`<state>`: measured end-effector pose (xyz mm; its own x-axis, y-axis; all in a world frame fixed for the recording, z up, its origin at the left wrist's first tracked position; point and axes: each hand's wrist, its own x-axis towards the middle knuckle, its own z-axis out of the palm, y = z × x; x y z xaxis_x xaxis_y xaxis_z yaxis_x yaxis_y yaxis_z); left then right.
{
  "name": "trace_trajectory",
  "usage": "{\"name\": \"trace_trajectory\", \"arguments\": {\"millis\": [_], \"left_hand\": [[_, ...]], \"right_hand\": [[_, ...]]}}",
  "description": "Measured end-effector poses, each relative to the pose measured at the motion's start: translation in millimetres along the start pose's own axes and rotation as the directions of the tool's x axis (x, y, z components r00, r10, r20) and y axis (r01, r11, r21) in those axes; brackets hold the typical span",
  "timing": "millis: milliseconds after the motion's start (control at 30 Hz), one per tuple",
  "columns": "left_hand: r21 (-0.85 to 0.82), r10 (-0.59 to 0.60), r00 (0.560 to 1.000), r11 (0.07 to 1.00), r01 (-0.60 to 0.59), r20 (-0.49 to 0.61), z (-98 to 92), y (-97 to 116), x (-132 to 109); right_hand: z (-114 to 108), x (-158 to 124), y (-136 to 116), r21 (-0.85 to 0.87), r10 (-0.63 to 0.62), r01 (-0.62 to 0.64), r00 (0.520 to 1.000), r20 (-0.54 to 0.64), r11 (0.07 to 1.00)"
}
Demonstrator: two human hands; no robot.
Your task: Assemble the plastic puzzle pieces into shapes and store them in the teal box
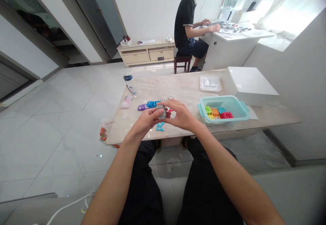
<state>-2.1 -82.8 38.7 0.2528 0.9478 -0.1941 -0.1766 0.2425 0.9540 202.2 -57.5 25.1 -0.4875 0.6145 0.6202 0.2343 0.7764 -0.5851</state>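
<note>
Above the near part of the table, both hands meet around a small grey block (162, 112); its exact kind is unclear. My left hand (145, 120) is closed on its left side, thumb across the front. From the right, my right hand (182, 117) pinches the same block with its fingertips. Blue interlocking puzzle pieces (152, 104) lie on the table just behind the hands, beside purple pieces (142, 107). A light blue piece (160, 127) lies below the hands. Some red and white pieces are partly hidden behind my right hand.
A turquoise bin (224, 119) with several coloured pieces stands on the right of the table (178, 82). Behind it are a clear plastic container (210, 83) and a white box (251, 82). A water bottle (130, 85) stands at left. Another person (185, 17) sits at a far desk.
</note>
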Motion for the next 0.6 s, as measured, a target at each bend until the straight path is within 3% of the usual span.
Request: {"name": "trace_trajectory", "arguments": {"millis": [133,300,367,600], "left_hand": [[-0.071,-0.003,0.998,0.998,-0.001,-0.055,0.9,-1,4],[-0.198,0.058,0.945,0.972,-0.127,-0.321,-1.0,4,7],[-0.225,0.079,0.922,0.958,-0.175,-0.380,-2.6,6,8],[-0.218,0.089,0.939,0.961,-0.169,-0.333,-6.5,1,7]], "right_hand": [[-3,-3,3,-0.042,0.026,-0.024,0.999,0.041,0.999],[-9,-9,21,-0.220,0.074,-0.063,0.997,0.040,0.973],[-11,-9,27,-0.277,0.111,-0.094,0.993,0.046,0.956],[-13,-5,29,-0.346,0.195,-0.160,0.979,0.067,0.924]]}}
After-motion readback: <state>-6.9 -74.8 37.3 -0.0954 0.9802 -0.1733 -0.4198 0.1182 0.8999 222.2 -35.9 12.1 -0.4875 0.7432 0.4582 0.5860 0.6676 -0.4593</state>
